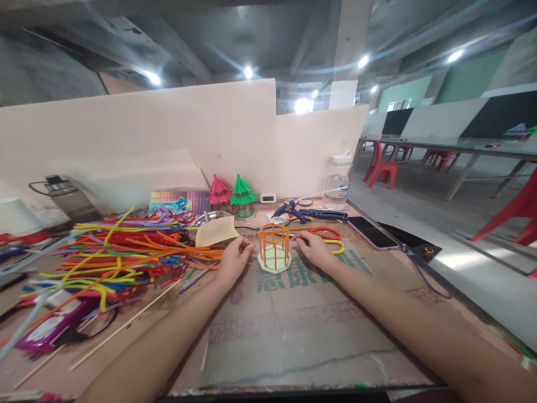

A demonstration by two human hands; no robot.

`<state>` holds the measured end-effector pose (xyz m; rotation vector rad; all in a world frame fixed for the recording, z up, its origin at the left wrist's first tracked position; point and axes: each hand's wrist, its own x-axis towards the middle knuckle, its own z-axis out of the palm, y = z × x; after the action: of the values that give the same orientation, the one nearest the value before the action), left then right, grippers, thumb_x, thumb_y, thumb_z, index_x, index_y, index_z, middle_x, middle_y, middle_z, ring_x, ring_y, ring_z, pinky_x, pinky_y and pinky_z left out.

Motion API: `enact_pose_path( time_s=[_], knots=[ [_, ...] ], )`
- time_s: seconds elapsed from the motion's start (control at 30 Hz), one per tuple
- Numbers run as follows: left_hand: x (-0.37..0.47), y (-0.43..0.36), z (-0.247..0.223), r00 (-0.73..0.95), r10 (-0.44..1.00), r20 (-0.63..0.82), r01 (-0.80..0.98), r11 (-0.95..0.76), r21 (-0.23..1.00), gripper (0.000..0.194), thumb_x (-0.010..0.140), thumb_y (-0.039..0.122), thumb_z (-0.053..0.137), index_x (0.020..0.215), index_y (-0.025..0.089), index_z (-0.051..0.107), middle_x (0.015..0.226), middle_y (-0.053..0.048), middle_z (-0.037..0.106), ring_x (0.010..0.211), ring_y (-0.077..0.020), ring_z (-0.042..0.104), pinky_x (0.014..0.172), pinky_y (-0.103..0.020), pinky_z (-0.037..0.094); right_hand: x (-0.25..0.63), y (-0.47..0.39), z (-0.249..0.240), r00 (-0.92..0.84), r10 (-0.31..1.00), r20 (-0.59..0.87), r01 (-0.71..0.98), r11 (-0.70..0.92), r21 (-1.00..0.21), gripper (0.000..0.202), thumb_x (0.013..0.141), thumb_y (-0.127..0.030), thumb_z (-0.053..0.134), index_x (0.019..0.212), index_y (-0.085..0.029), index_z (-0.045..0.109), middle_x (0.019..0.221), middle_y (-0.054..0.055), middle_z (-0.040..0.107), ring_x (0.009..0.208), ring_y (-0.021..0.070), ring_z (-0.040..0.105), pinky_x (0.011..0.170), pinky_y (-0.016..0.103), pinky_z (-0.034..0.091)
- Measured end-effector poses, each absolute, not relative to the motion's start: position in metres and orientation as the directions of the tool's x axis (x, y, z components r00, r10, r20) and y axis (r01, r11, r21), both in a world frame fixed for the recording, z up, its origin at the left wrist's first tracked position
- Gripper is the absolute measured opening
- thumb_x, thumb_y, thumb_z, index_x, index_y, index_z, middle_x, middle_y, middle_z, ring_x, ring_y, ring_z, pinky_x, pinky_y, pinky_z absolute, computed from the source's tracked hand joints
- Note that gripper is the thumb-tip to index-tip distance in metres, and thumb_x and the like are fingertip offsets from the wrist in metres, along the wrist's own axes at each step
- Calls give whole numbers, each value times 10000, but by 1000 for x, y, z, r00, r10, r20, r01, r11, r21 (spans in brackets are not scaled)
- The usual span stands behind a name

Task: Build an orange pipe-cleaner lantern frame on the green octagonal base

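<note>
An orange frame of upright posts (274, 246) stands on a pale green many-sided base (274, 267), on printed cardboard (268, 330). Just left of it is my left hand (237, 254), its fingers curled with thumb and fingertips close together; anything between them is too small to make out. To the frame's right, my right hand (310, 247) is also curled, thumb near the fingertips, and whether it holds something cannot be seen. Neither hand touches the frame. Orange-and-yellow-handled scissors (333, 243) lie beside my right hand.
Colourful fuzzy stems (121, 252) are heaped at left. Behind stand a pink model (219, 190), a green model (242, 196), a blue glue gun (290, 209) and a clear bottle (337, 182). A phone (372, 232) lies at right, a purple device (54, 327) at lower left.
</note>
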<state>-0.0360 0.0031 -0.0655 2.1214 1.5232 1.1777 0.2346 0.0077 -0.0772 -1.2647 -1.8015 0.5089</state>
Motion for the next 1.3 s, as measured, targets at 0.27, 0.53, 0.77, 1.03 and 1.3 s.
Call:
enact_pose_path(
  time_s=[0.27,0.53,0.77,1.03,1.3],
  knots=[
    [-36,2,-61,99,867,488,672,-420,610,399,947,408,408,612,209,492,702,-30,535,751,-206,552,759,-327,459,235,7,-77,-135,909,395,548,401,-734,261,875,-281,438,922,-179,673,778,49,690,675,199,591,666,318,438],
    [-40,1,-68,102,876,471,599,-432,674,374,910,278,468,1268,178,510,1217,-123,609,1060,-226,599,936,-382,488,236,3,-74,-107,905,412,500,407,-764,230,873,-267,467,937,-187,673,836,56,703,735,202,619,693,322,465],
    [-30,-7,-55,224,878,424,540,-474,696,325,860,224,492,1170,197,585,1141,-88,655,932,-201,642,836,-335,538,239,-1,-34,-45,880,473,428,445,-787,248,934,-335,462,1056,-191,623,847,41,671,759,179,628,688,289,491],
    [-30,0,-57,298,870,393,543,-493,680,218,860,326,549,1016,197,630,1035,-88,675,976,-253,620,912,-389,496,234,-14,-39,-76,763,642,473,594,-651,138,943,-272,525,1011,-208,626,929,53,706,825,177,653,750,303,529],
    [-28,-3,-51,447,821,355,571,-568,592,194,910,339,542,963,223,689,982,-85,681,934,-242,621,828,-355,513,245,-6,27,-404,727,556,550,678,-488,93,937,-230,592,895,-238,675,869,10,700,844,174,659,788,321,520]
  ],
)
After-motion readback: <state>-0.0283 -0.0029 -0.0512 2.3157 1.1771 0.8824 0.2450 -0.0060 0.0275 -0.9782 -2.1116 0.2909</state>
